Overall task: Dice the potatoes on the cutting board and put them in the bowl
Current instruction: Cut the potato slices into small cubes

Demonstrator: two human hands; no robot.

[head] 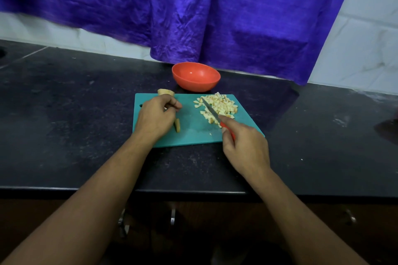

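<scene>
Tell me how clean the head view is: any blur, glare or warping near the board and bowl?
Head view: dim but usable; diced potato, knife and cutting board read fairly sharp. Head view edges: wide-angle bends the counter front, purple cloth smears at upper left. Head view: small glare spot inside the bowl, cabinets below nearly black.

Dim indoor light, wide-angle view, soft all over.
Source out of frame. Pale sheen on the far left of the black counter [103, 69], and a small glint inside the bowl [196, 76]. Cabinet fronts [215, 232] sink to near-black. The purple cloth [193, 6] is smeared at upper left. Straight lines bend toward the edges. Knife [212, 112] and diced potato [221, 104] lack crisp edges.
</scene>
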